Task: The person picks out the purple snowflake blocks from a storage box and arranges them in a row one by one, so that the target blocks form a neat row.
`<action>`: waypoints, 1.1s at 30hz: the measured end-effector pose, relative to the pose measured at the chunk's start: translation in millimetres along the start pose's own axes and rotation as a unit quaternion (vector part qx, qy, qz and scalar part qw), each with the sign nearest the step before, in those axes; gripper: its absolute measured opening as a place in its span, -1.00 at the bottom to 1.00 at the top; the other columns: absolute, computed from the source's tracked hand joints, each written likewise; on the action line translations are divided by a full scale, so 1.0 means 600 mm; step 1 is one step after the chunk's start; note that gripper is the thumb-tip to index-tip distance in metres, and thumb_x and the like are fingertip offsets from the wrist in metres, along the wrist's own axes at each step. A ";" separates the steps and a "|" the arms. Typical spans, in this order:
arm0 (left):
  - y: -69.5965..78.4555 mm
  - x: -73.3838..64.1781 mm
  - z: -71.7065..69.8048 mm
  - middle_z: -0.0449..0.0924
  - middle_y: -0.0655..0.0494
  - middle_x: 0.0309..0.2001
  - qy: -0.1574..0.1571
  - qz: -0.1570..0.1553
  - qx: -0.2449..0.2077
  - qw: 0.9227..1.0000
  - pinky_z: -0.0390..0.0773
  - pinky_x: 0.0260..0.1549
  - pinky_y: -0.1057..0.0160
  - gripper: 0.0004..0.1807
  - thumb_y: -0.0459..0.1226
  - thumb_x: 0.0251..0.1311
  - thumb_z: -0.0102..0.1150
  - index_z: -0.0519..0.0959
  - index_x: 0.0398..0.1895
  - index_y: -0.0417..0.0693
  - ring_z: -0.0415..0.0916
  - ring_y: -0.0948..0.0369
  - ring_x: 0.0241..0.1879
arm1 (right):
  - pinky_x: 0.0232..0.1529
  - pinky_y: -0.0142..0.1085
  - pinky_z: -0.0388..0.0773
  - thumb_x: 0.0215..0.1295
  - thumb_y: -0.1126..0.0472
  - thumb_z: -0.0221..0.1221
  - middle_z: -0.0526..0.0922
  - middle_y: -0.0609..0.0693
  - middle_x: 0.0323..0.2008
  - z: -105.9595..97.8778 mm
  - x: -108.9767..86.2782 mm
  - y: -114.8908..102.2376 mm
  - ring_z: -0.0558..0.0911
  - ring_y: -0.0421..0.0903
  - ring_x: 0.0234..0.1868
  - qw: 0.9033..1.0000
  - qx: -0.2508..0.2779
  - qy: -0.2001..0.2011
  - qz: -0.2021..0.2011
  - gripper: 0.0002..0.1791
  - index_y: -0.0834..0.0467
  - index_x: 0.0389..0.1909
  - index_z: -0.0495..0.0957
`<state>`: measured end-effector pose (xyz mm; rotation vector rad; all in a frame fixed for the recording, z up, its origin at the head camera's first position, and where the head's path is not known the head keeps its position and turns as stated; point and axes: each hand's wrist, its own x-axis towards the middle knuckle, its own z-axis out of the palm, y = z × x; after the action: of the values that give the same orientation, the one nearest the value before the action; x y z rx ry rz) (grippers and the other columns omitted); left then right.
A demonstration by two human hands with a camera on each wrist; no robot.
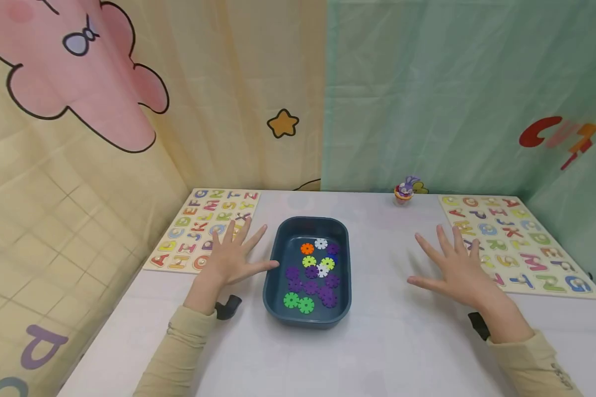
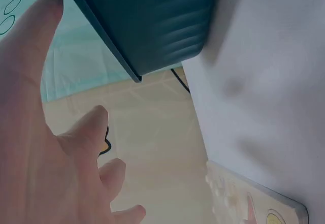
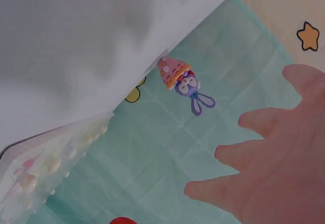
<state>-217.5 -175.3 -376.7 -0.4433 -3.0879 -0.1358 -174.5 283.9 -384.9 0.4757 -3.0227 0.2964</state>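
My left hand [image 1: 232, 258] is spread with straight fingers and holds nothing. Its thumb tip overlaps the left rim of a dark blue plastic bin [image 1: 307, 320] in the head view; the left wrist view shows the bin's side [image 2: 162, 26] beyond the thumb. Inside the bin lie several flat notched discs: purple ones [image 1: 310, 287], green ones [image 1: 306, 305], yellow ones, white ones and an orange one [image 1: 307, 248]. My right hand [image 1: 459, 270] is also spread, fingers straight, holding nothing. It is over the table's right side, its fingertips overlapping the edge of the right alphabet board [image 1: 521, 242].
Another alphabet board [image 1: 189, 220] with raised letters lies at the back left. A small purple rabbit figure [image 1: 404, 191] stands by the table's back edge. Printed curtains [image 1: 417, 99] hang behind the white table [image 1: 377, 342] and along both sides.
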 end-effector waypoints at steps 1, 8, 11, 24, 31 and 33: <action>0.001 -0.001 -0.001 -0.24 -0.08 0.48 -0.001 0.001 -0.009 1.000 -0.41 0.17 -0.41 0.04 0.55 -0.07 -0.29 -0.08 0.48 0.33 -0.36 -0.23 0.41 | 0.05 0.47 -0.53 0.06 -0.42 0.11 -0.29 0.42 0.40 0.001 0.000 -0.001 -0.57 0.33 0.34 1.000 0.011 -0.005 -0.002 0.08 -0.04 0.48 -0.14; 0.003 -0.013 -0.002 -0.28 0.00 0.49 -0.011 0.034 -0.104 0.994 -0.18 0.23 -0.35 -0.01 0.48 0.01 -0.20 -0.13 0.48 0.34 -0.32 -0.18 0.42 | 0.18 0.41 -0.23 0.12 -0.29 0.19 -0.27 0.27 0.45 0.020 0.009 -0.011 -0.31 0.30 0.41 0.990 0.137 -0.033 -0.027 0.03 -0.06 0.48 -0.13; 0.004 -0.022 0.004 -0.28 0.12 0.50 -0.010 0.052 -0.176 0.983 -0.05 0.22 -0.32 -0.05 0.41 0.05 -0.10 -0.14 0.47 0.39 -0.28 -0.06 0.44 | 0.21 0.34 -0.07 0.13 -0.24 0.21 -0.19 0.22 0.46 0.026 0.018 -0.021 -0.17 0.26 0.42 0.980 0.190 -0.040 -0.042 0.00 -0.06 0.48 -0.10; 0.014 -0.056 0.048 0.10 0.07 0.42 0.033 0.072 -0.527 0.846 0.27 0.19 0.01 -0.31 -0.13 0.26 0.14 0.15 0.42 0.03 0.13 0.02 0.35 | 0.17 0.05 0.34 0.13 -0.10 0.28 0.28 0.01 0.33 0.013 0.087 -0.097 0.30 0.04 0.29 0.947 0.296 -0.018 -0.125 -0.22 0.01 0.35 0.24; 0.029 -0.059 0.063 0.21 0.07 0.37 0.021 0.023 -0.590 0.807 0.30 0.19 0.06 -0.44 -0.13 0.28 0.12 0.31 0.33 0.02 0.17 0.06 0.34 | 0.14 -0.01 0.40 0.09 0.04 0.35 0.46 -0.04 0.19 0.020 0.130 -0.143 0.42 -0.02 0.19 0.923 0.343 -0.009 -0.172 -0.36 0.06 0.22 0.42; 0.031 -0.059 0.068 0.21 0.07 0.37 0.014 0.017 -0.593 0.805 0.30 0.19 0.09 -0.46 -0.14 0.28 0.12 0.33 0.31 -0.01 0.15 0.07 0.34 | 0.13 -0.02 0.41 0.06 0.07 0.37 0.50 -0.02 0.15 0.025 0.142 -0.156 0.45 -0.01 0.15 0.916 0.354 -0.013 -0.190 -0.39 0.06 0.17 0.46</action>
<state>-178.3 -163.6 -416.9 -0.4462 -2.5117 -2.0389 -226.6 168.0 -374.7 1.0873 -2.6603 1.3587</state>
